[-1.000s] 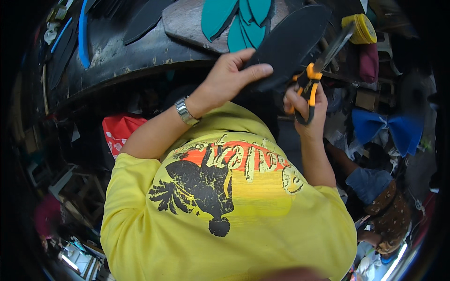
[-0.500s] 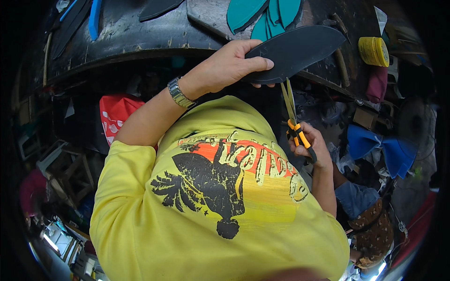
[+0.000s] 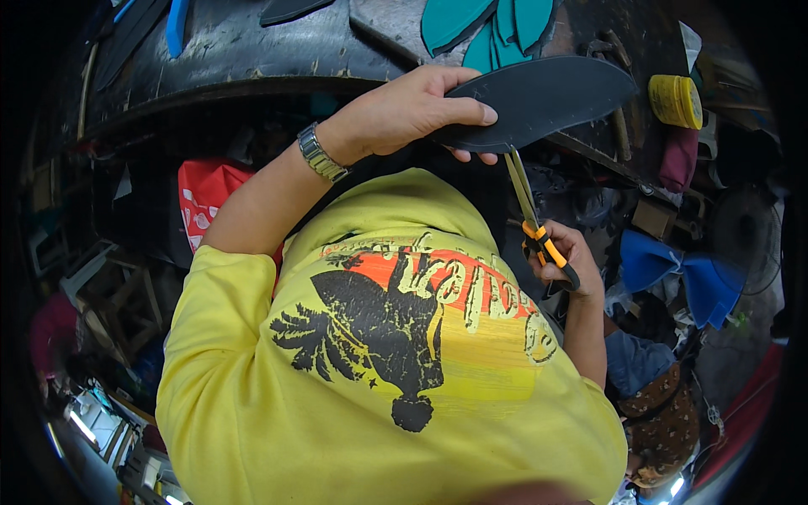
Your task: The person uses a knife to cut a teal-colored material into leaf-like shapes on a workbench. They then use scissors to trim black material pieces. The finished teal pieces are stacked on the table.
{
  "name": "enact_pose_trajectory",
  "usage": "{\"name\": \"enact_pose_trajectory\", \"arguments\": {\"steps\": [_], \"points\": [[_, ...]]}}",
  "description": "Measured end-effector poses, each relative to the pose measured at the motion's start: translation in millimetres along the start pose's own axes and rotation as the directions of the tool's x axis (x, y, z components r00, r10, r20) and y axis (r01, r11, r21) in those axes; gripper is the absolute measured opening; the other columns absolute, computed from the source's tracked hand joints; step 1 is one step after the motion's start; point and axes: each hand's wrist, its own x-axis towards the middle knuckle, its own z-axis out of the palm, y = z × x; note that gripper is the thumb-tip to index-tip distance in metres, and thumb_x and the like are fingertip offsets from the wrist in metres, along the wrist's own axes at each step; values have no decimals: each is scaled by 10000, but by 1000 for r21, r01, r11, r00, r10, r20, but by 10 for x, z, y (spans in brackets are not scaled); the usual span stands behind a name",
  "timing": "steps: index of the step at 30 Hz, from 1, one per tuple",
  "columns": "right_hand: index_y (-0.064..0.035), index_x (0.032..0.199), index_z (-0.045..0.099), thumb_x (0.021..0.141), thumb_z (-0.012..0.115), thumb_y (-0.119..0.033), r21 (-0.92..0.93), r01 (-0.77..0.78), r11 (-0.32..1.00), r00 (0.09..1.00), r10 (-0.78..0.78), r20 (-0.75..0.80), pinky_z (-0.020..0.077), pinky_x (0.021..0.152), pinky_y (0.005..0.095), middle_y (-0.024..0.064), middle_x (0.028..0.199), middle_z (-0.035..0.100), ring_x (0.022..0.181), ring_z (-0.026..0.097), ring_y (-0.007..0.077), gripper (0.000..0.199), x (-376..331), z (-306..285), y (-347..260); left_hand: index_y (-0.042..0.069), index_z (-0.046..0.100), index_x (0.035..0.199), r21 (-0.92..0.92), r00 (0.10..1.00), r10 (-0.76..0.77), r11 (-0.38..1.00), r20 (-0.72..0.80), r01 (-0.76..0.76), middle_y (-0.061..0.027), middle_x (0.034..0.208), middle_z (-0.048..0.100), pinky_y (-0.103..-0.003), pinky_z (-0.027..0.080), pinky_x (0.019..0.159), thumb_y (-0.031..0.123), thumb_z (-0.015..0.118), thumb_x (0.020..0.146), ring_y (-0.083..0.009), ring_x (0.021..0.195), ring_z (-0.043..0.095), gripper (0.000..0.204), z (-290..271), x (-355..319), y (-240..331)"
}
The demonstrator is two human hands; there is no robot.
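Note:
My left hand (image 3: 425,114) is closed on a black, sole-shaped sheet (image 3: 560,94), thumb on top and fingertips below its near edge. The sheet's long rounded end reaches out to the right over the bench edge. In my right hand (image 3: 572,257) is a pair of scissors (image 3: 523,194) with orange and black handles, held low and to the right. The blades point up, nearly together, and their tips meet the sheet's near edge close to my left fingertips. Whether the tips grip the material is too small to tell.
Teal sole-shaped pieces (image 3: 459,23) lie on a slab (image 3: 383,29) on the dark workbench (image 3: 252,63). A yellow tub (image 3: 675,101) stands at the right. Lower right are a blue folded sheet (image 3: 648,261) and another person's brown patterned clothing (image 3: 661,412). A red bag (image 3: 206,194) is at the left.
The scissor blades have come closer together at the sheet's edge. Both hands, the sheet and the scissors appear slightly further right, and the bench has shifted in view too.

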Motion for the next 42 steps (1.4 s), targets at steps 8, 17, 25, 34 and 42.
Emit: {"name": "enact_pose_trajectory", "arguments": {"steps": [8,17,25,34,42], "points": [[-50,979,619,595,985,-373,63,-32,998,998,28,54,391,505,172,32,747,631,587,559,47,620,54,20,24,11,562,1294,48,999,-5,999,48,3,-91,1061,729,-202,575,636,204,639,1001,-158,862,748,359,-33,-45,58],[-30,986,622,638,968,-298,93,-36,995,996,28,87,401,481,180,35,724,627,551,552,50,559,73,17,63,8,567,1284,49,999,-19,999,37,17,-80,1053,726,-202,572,636,206,640,1002,-148,852,745,352,-48,-56,56],[-20,980,615,642,956,-339,95,-43,995,993,33,111,404,494,185,31,719,627,547,554,54,576,111,42,121,4,567,1285,45,997,-21,999,69,18,-71,1038,723,-202,568,635,194,624,1009,-130,825,734,339,-73,-36,27],[-10,969,616,609,975,-380,163,-68,984,984,40,172,398,470,196,34,704,629,523,556,67,629,136,45,184,8,564,1312,74,993,-40,997,107,32,-63,1009,732,-205,577,641,192,631,997,-123,827,735,371,-90,-49,62],[5,976,621,595,985,-381,169,-90,981,982,58,181,388,440,208,49,693,628,501,558,81,654,135,17,227,8,556,1340,57,989,-64,997,133,56,-62,1014,733,-214,587,642,184,628,996,-131,832,739,393,-108,-30,47]]}}
